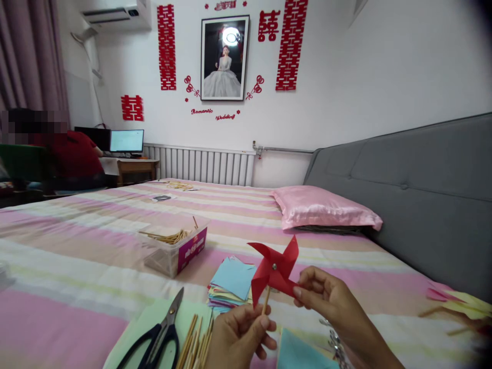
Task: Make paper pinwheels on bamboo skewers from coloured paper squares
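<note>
A red paper pinwheel [275, 267] on a thin wooden stick [266, 300] is held up above the bed, with a small metal pin at its centre. My left hand [242, 333] pinches the stick just below the blades. The fingers of my right hand [326, 294] are closed on the tip of the lower right blade. Behind the pinwheel lies a stack of coloured paper squares [232, 279], light blue on top. Black-handled scissors [163, 333] rest on pale green paper [134, 328], beside a bunch of wooden sticks [196, 341] left of my left hand.
A clear plastic box [172, 251] with sticks stands on the striped bed [88, 256]. A blue paper sheet [303, 353] lies below my right hand. A pink pillow [326, 205] lies by the grey headboard [415, 179]. Finished-looking pinwheels [461, 302] lie at right. A person in red [79, 159] sits at far left.
</note>
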The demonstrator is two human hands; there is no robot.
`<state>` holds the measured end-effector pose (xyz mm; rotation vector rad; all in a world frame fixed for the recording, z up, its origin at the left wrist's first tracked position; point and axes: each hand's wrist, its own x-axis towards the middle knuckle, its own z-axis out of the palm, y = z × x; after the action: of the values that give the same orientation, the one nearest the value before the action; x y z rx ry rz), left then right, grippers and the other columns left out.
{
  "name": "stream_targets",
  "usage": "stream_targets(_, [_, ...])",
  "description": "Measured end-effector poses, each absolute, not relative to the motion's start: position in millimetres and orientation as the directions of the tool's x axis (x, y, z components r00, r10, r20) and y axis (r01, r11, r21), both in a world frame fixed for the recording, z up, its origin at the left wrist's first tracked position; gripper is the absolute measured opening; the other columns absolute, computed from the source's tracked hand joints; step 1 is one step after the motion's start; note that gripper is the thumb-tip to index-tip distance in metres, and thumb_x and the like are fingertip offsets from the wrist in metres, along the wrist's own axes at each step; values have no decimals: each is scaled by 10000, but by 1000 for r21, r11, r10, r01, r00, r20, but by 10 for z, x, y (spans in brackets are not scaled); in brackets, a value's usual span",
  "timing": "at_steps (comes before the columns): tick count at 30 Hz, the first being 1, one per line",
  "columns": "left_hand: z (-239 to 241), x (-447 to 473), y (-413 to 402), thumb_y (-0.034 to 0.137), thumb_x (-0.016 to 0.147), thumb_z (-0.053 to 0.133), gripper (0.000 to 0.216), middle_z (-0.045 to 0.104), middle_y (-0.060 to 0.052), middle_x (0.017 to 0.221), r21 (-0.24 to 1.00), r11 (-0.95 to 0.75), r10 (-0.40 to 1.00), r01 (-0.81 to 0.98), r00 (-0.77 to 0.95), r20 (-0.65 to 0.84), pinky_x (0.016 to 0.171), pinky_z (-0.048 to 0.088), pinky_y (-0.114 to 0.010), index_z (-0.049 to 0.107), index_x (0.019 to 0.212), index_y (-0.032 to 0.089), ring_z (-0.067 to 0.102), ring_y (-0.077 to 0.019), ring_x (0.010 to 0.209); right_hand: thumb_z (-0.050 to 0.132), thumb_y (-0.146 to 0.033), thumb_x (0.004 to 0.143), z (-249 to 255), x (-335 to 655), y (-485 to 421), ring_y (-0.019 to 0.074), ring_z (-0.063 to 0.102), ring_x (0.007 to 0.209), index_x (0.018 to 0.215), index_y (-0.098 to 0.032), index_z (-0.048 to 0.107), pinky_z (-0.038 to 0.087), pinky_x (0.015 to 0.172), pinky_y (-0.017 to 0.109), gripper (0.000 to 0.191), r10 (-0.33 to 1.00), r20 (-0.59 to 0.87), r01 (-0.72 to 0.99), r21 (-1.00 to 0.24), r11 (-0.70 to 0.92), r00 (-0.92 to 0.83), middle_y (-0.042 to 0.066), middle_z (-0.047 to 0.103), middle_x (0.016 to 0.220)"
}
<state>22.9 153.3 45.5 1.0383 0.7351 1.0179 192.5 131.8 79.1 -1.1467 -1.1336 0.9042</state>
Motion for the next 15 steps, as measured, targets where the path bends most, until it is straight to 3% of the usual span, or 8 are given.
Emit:
stream_targets(10, [480, 226, 1534, 382, 546, 752, 320, 664, -27, 572, 928, 155, 934, -338, 357, -26, 432, 376, -210, 688, 690, 103, 585, -111, 467, 749, -345, 574, 760, 1794, 1334, 138, 565, 569, 647, -182, 502, 416, 553, 251, 306, 974, 181, -68, -979, 191, 136, -23, 587, 582])
stream_targets(12, [474, 219, 1534, 377, 568, 741, 301, 665, -28, 583, 931, 149, 932, -334, 362, -20, 446, 381, -213, 688, 687, 105, 585, -109, 476, 738, -380, 581, 813, 1836, 1317, 180, 598, 681, 763, -191, 527, 434, 609, 280, 337, 961, 185, -59, -978, 201, 206, 17, 640, 705])
stream_targets(15, [438, 226, 1542, 395, 564, 737, 309, 660, -28, 570, 941, 142, 932, -307, 361, -23, 433, 360, -205, 681, 648, 103, 569, -98, 456, 705, -424, 615, 906, 1924, 1278, 229, 591, 854, 1057, -231, 477, 434, 688, 320, 533, 906, 226, -72, -961, 268, 358, 71, 653, 935])
